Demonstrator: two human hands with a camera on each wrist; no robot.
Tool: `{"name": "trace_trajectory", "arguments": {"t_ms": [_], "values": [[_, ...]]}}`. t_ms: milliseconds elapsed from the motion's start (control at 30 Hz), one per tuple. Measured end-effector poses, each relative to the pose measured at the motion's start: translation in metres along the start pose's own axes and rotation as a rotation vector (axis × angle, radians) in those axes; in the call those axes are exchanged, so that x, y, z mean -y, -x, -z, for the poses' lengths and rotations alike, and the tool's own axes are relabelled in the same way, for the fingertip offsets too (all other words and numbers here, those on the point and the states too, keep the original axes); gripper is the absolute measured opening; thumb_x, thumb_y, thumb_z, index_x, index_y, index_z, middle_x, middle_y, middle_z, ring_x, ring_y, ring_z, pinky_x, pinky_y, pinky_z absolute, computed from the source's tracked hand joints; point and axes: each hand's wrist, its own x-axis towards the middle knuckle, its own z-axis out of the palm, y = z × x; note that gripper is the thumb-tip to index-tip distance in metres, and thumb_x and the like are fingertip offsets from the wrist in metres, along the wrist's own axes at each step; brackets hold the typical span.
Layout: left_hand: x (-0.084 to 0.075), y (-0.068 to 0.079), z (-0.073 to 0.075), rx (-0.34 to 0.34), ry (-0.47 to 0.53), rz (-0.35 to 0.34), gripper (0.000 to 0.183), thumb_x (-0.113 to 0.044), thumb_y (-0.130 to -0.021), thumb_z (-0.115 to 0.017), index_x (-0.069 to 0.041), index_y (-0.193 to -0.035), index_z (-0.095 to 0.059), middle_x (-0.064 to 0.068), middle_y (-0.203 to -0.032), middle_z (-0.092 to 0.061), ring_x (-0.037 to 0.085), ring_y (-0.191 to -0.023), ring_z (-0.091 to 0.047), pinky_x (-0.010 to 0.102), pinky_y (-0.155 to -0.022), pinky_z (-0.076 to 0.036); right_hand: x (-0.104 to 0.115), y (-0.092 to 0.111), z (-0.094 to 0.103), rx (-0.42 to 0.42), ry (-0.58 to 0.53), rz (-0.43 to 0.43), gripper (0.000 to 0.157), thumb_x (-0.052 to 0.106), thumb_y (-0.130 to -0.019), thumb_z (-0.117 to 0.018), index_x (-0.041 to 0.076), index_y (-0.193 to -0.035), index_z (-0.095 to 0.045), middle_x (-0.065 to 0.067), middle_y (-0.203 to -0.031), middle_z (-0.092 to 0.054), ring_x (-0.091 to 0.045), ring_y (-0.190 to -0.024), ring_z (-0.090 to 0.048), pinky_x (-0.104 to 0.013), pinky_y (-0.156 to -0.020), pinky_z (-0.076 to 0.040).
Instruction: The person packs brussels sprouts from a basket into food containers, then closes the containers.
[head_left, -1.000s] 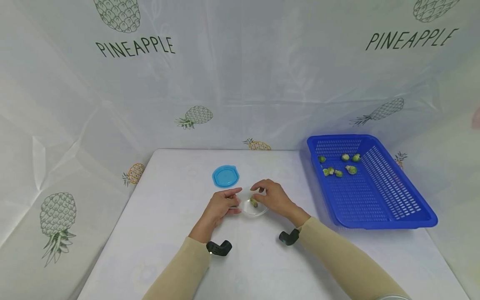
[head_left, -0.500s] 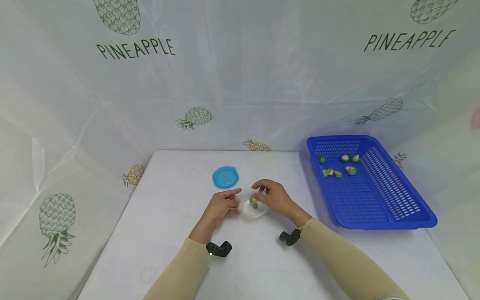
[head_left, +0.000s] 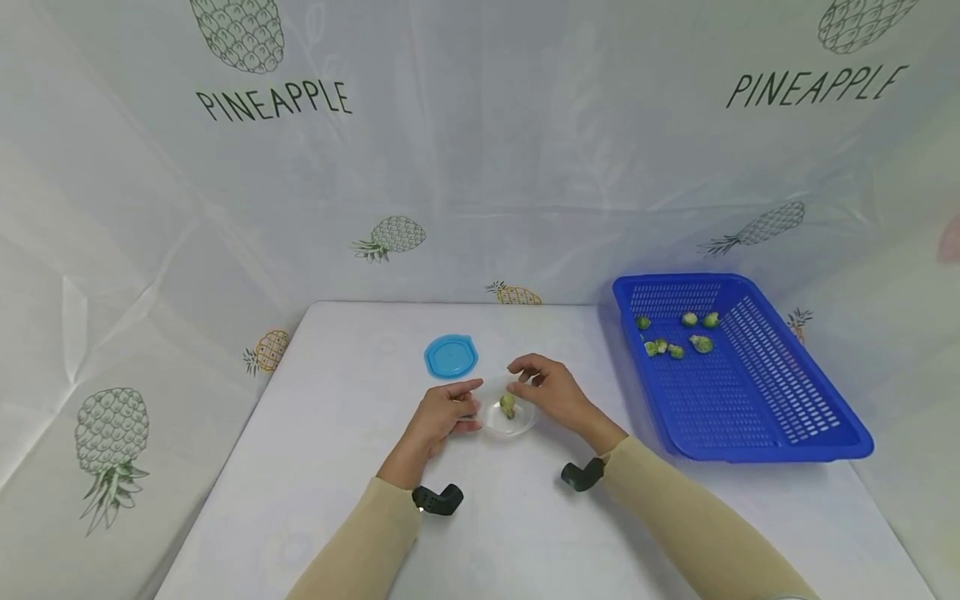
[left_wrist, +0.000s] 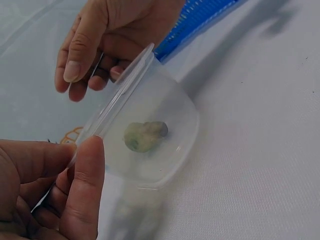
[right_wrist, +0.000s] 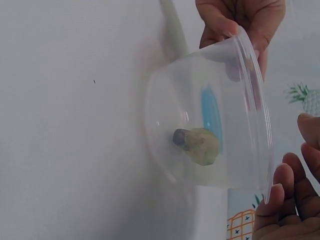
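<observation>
A clear plastic bowl (right_wrist: pixel 190 75) stands on the white table between the two hands. Inside it lies one Brussels sprout (left_wrist: pixel 144 136), seen through the wall in both wrist views. My left hand (head_left: pixel 437 417) pinches the bowl's rim between thumb and fingers on the left side. Over the opposite side of the rim hovers my right hand (head_left: pixel 557 395), its fingers loosely bent and holding nothing. In the right wrist view those fingertips are close to the rim; whether they touch it I cannot tell. A blue lid (head_left: pixel 451 357) lies flat just behind the bowl.
To the right stands a blue plastic basket (head_left: pixel 727 408) with several Brussels sprouts (head_left: pixel 701 343) toward its far left corner. White sheeting (head_left: pixel 510 167) printed with pineapples hangs behind the table (head_left: pixel 300 467) and along its sides.
My right hand has let go of the Brussels sprout and moved slightly right, away from it. The sprout now lies in the bowl. My left hand stays at the rim.
</observation>
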Motion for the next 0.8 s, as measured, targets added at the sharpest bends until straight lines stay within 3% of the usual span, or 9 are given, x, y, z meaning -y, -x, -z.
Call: {"name": "trace_trajectory", "arguments": {"t_ms": [300, 533, 800], "values": [[-0.001, 0.001, -0.001, 0.001, 0.006, -0.002, 0.045, 0.0, -0.1, -0.066, -0.007, -0.144, -0.065, 0.004, -0.101, -0.054, 0.018, -0.087, -0.065, 0.027, -0.077, -0.066, 0.001, 0.001, 0.006, -0.026, -0.027, 0.0, 0.033, 0.016, -0.095, -0.08, 0.003, -0.124, -0.071, -0.021, -0.118, -0.071, -0.023, -0.099, -0.065, -0.036, -0.089, -0.056], [-0.001, 0.001, -0.001, 0.01, 0.008, -0.003, 0.046, 0.001, -0.1, -0.065, -0.006, -0.145, -0.064, 0.004, -0.101, -0.055, 0.021, -0.088, -0.066, 0.027, -0.077, -0.066, 0.014, 0.009, 0.017, -0.109, -0.034, -0.01, 0.029, 0.019, -0.095, -0.08, 0.01, -0.122, -0.072, -0.013, -0.112, -0.074, -0.024, -0.097, -0.069, -0.033, -0.086, -0.059], [-0.001, 0.001, 0.0, 0.019, 0.021, -0.005, 0.047, 0.002, -0.099, -0.066, -0.005, -0.145, -0.063, 0.004, -0.101, -0.055, 0.022, -0.088, -0.066, 0.027, -0.076, -0.066, 0.035, 0.015, 0.033, -0.169, -0.078, -0.007, 0.033, 0.016, -0.096, -0.079, 0.01, -0.126, -0.069, -0.01, -0.125, -0.071, -0.028, -0.116, -0.068, -0.027, -0.091, -0.058]]}}
